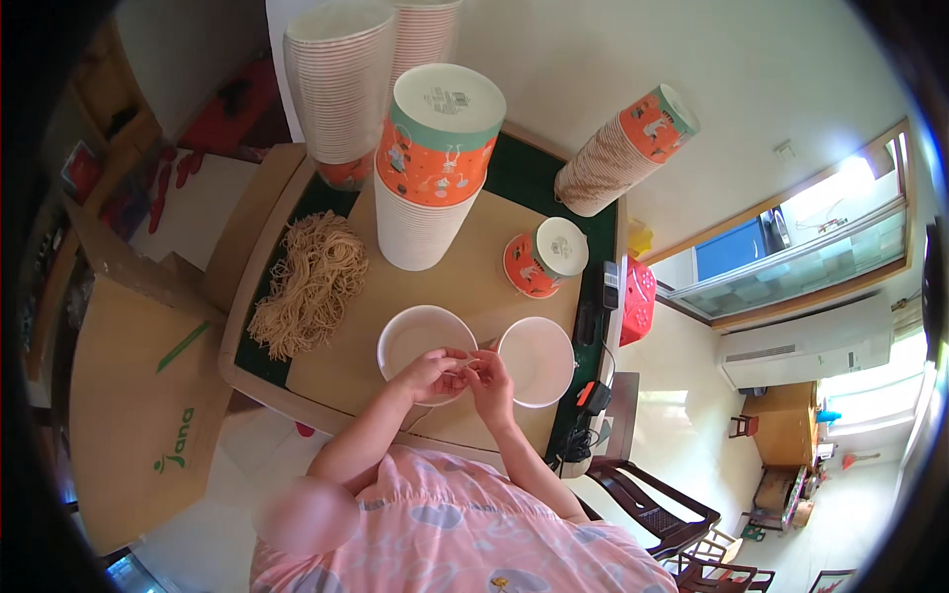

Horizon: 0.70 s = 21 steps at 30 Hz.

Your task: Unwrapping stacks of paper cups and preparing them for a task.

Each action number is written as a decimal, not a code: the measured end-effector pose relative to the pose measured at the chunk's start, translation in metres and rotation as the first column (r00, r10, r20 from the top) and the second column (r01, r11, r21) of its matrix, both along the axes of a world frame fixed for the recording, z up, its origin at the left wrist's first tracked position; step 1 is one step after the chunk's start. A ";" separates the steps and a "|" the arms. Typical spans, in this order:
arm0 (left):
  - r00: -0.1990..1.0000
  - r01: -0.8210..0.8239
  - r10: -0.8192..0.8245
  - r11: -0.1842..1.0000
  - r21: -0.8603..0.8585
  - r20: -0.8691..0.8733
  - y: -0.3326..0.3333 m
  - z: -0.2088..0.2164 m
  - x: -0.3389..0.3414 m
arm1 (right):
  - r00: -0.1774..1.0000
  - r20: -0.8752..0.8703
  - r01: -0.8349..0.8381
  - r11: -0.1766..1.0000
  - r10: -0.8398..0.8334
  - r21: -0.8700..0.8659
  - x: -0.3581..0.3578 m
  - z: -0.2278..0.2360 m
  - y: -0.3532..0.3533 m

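Observation:
My left hand (433, 375) and my right hand (489, 381) meet in front of me, fingertips pinched together on a thin pale string. Most of the string is hidden by the fingers; a faint strand trails below my left hand toward the table's near edge. Under my left hand stands a white paper bucket (420, 331), open side up. A second white paper bucket (537, 362) stands just right of my right hand. Farther left lies a heap of beige string (314, 282), loosely tangled.
A tall stack of upturned orange-and-green paper buckets (440, 158) rises behind. More stacks (341, 94) stand far left, another (628, 148) far right. Two short orange-patterned pieces (560, 249) sit right. A phone (610, 287) and cables (575, 443) line the right edge; a cardboard box (148, 395) stands left.

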<state>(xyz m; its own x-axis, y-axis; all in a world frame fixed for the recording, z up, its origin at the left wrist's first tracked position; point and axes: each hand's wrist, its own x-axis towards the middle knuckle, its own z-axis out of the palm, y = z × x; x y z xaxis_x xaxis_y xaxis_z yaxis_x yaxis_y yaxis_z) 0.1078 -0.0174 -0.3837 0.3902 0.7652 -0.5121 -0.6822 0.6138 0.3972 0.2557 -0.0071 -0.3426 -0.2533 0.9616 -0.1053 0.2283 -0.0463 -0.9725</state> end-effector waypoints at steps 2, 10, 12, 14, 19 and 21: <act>0.999 -0.026 0.027 0.999 -0.042 0.025 -0.001 0.000 0.001 | 1.000 0.014 0.003 0.999 -0.003 0.048 0.001 -0.002 -0.001; 0.945 0.129 -0.153 0.987 -0.101 -0.289 0.001 0.013 -0.002 | 0.997 -0.014 0.072 0.997 -0.072 0.016 0.009 -0.014 -0.003; 0.946 0.163 -0.183 0.982 -0.096 -0.266 0.000 0.014 -0.003 | 0.994 -0.049 0.095 0.995 -0.096 -0.003 0.003 -0.001 -0.006; 0.944 0.193 -0.211 0.977 -0.095 -0.255 -0.001 0.019 -0.004 | 0.968 -0.219 0.114 0.992 -0.123 -0.051 -0.003 0.010 -0.009; 0.952 0.175 -0.198 0.978 -0.115 -0.235 0.001 0.020 -0.001 | 0.998 -0.041 0.061 0.989 -0.056 0.133 -0.002 0.001 -0.009; 0.956 0.190 -0.208 0.976 -0.103 -0.208 0.001 0.014 -0.002 | 0.998 0.030 0.045 0.980 -0.052 0.194 -0.003 0.006 -0.011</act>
<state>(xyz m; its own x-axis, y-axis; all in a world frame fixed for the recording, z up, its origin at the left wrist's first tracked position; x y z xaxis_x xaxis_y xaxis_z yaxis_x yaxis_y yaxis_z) 0.1063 -0.0168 -0.3696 0.4033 0.6360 -0.6579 -0.4460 0.7644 0.4656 0.2525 -0.0182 -0.3361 -0.2050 0.9758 0.0754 0.2641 0.1293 -0.9558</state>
